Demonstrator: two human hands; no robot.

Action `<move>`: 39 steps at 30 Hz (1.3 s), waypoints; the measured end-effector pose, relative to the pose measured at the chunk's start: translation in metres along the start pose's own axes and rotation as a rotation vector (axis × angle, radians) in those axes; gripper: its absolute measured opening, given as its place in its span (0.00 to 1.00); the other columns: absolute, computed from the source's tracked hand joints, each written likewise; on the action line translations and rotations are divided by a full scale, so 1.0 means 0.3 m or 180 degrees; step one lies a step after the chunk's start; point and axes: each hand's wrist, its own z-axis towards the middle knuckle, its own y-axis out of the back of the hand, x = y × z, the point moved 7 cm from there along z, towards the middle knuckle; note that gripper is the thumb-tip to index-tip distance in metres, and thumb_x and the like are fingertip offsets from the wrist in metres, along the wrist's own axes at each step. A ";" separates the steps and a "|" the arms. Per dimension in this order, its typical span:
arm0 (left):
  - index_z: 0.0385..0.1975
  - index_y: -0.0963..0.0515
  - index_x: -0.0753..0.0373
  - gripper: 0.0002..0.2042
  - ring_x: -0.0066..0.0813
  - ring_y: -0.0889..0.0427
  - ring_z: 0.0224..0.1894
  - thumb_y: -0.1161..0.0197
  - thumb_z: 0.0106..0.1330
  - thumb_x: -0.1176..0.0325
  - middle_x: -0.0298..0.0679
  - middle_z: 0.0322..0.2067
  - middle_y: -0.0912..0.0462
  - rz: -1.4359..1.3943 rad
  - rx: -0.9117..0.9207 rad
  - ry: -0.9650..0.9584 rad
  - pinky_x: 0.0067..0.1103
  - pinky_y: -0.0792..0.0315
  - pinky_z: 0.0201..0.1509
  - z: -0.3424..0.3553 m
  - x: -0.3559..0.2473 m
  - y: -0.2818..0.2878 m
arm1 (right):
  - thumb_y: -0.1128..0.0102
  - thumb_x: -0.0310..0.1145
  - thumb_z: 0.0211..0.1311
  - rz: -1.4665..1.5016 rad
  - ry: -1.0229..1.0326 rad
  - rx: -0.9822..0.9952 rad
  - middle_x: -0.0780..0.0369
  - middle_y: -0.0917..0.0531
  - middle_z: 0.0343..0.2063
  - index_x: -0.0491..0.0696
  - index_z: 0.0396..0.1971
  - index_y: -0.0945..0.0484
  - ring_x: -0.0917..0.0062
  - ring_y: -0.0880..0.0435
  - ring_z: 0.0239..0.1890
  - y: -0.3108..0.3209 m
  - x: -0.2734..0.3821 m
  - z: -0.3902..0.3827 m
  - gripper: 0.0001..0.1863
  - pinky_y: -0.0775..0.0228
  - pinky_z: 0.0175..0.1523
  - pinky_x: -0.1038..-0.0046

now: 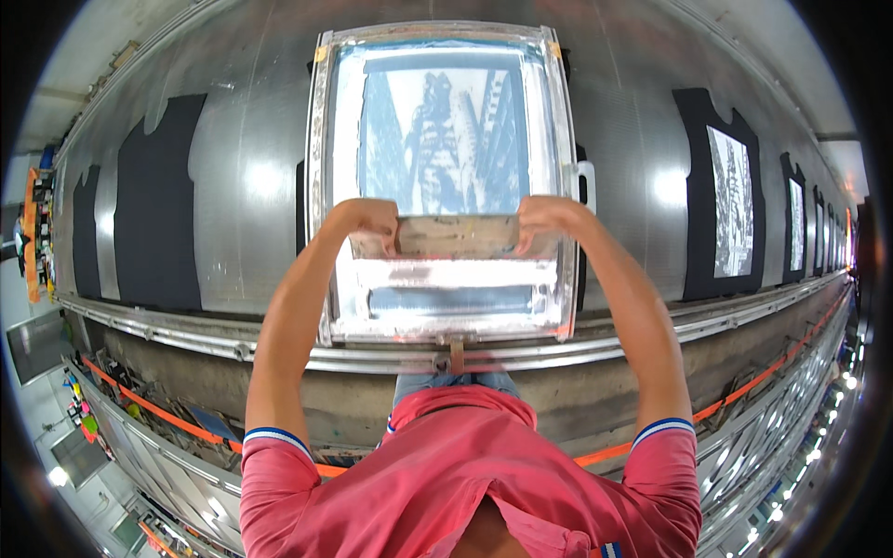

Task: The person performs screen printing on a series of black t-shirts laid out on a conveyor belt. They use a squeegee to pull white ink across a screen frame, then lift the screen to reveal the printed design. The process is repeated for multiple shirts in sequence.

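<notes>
A framed printing screen point(317, 121) lies on the long metal table in front of me, with a blue and white picture stencil point(442, 139) in its mesh. Across its near half stands a wide squeegee point(456, 236) with a worn, stained wooden handle. My left hand point(372, 223) is closed around the squeegee's left end, and my right hand point(547, 219) grips its right end. White ink point(446, 272) lies in a band on the mesh just below the squeegee. Dark fabric shows past the frame's sides, mostly hidden under the screen.
Plain black sleeveless shirt pieces point(156, 209) lie flat on the table point(251, 121) to the left. On the right, a black piece point(684, 186) carries a white print point(732, 200), with several more beyond. A metal rail point(233, 349) runs along the near edge.
</notes>
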 end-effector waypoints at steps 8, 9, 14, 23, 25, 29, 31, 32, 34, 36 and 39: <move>0.36 0.16 0.63 0.14 0.51 0.15 0.43 0.35 0.51 0.64 0.53 0.37 0.14 0.1470 -0.2914 0.0334 0.40 0.22 0.49 -0.081 -0.160 0.624 | 0.33 0.37 0.47 -0.0884 -0.0653 -0.2389 0.51 0.13 0.37 0.52 0.43 0.14 0.57 0.14 0.42 0.559 -0.007 0.000 0.20 0.23 0.48 0.59; 0.37 0.16 0.63 0.14 0.50 0.15 0.43 0.36 0.52 0.64 0.52 0.38 0.14 0.1334 -0.2891 0.0507 0.41 0.23 0.51 -0.097 -0.160 0.698 | 0.35 0.36 0.48 -0.0882 -0.0694 -0.2469 0.51 0.13 0.37 0.51 0.43 0.14 0.57 0.14 0.42 0.638 0.017 0.006 0.19 0.23 0.49 0.59; 0.36 0.13 0.60 0.14 0.51 0.14 0.38 0.37 0.49 0.69 0.54 0.33 0.14 0.1630 -0.3618 0.0212 0.36 0.21 0.48 -0.097 -0.169 0.828 | 0.35 0.34 0.47 -0.1752 -0.0294 -0.3475 0.54 0.14 0.40 0.51 0.44 0.15 0.58 0.16 0.44 0.785 0.021 0.037 0.20 0.24 0.52 0.59; 0.34 0.12 0.55 0.13 0.48 0.14 0.27 0.40 0.51 0.74 0.48 0.24 0.15 0.1155 -0.3334 0.0024 0.34 0.20 0.35 0.038 0.057 0.423 | 0.34 0.24 0.48 -0.1377 0.0138 -0.2985 0.61 0.16 0.35 0.48 0.37 0.16 0.63 0.17 0.40 0.380 -0.014 0.196 0.13 0.24 0.46 0.64; 0.35 0.12 0.54 0.14 0.48 0.14 0.28 0.40 0.52 0.74 0.48 0.25 0.15 0.0921 -0.3183 0.0129 0.34 0.20 0.35 -0.013 0.089 0.311 | 0.36 0.21 0.47 -0.1264 0.0216 -0.2940 0.61 0.17 0.33 0.47 0.36 0.16 0.63 0.17 0.39 0.275 0.031 0.182 0.13 0.24 0.45 0.65; 0.38 0.13 0.55 0.16 0.40 0.13 0.32 0.38 0.49 0.78 0.42 0.34 0.12 0.0839 -0.3280 -0.0088 0.31 0.20 0.37 -0.260 0.033 0.071 | 0.41 0.21 0.44 -0.1212 0.0310 -0.2863 0.61 0.19 0.28 0.45 0.29 0.17 0.63 0.18 0.38 0.059 0.204 -0.009 0.10 0.23 0.44 0.66; 0.38 0.13 0.56 0.16 0.40 0.13 0.35 0.38 0.48 0.78 0.41 0.37 0.12 0.0661 -0.3235 -0.0092 0.32 0.19 0.38 -0.375 -0.067 -0.050 | 0.42 0.21 0.43 -0.1214 0.0357 -0.2853 0.60 0.21 0.27 0.45 0.29 0.18 0.61 0.19 0.37 -0.035 0.255 -0.175 0.10 0.23 0.48 0.65; 0.38 0.14 0.57 0.16 0.41 0.13 0.36 0.38 0.48 0.78 0.41 0.38 0.12 0.0596 -0.3230 -0.0118 0.32 0.19 0.38 -0.415 -0.124 -0.124 | 0.41 0.21 0.43 -0.1176 0.0441 -0.2871 0.59 0.21 0.27 0.45 0.29 0.18 0.61 0.20 0.37 -0.092 0.261 -0.259 0.10 0.24 0.51 0.64; 0.39 0.16 0.58 0.16 0.40 0.13 0.37 0.38 0.48 0.78 0.40 0.38 0.13 0.0621 -0.3209 -0.0082 0.32 0.20 0.37 -0.468 -0.244 -0.237 | 0.41 0.21 0.42 -0.1112 0.0678 -0.3040 0.58 0.21 0.28 0.44 0.29 0.19 0.59 0.20 0.36 -0.191 0.228 -0.383 0.10 0.26 0.56 0.62; 0.39 0.17 0.58 0.17 0.39 0.13 0.37 0.38 0.47 0.78 0.38 0.37 0.13 0.0573 -0.3332 -0.0186 0.32 0.20 0.35 -0.449 -0.260 -0.380 | 0.41 0.20 0.41 -0.1057 0.0539 -0.2847 0.58 0.21 0.29 0.44 0.32 0.19 0.60 0.20 0.39 -0.312 0.187 -0.412 0.13 0.28 0.60 0.60; 0.37 0.18 0.59 0.17 0.40 0.15 0.37 0.38 0.43 0.78 0.36 0.36 0.14 0.0388 -0.3294 -0.0180 0.33 0.21 0.36 -0.403 -0.181 -0.559 | 0.40 0.20 0.40 -0.0939 0.0430 -0.2723 0.57 0.21 0.30 0.45 0.34 0.19 0.60 0.19 0.40 -0.500 0.151 -0.344 0.15 0.30 0.63 0.59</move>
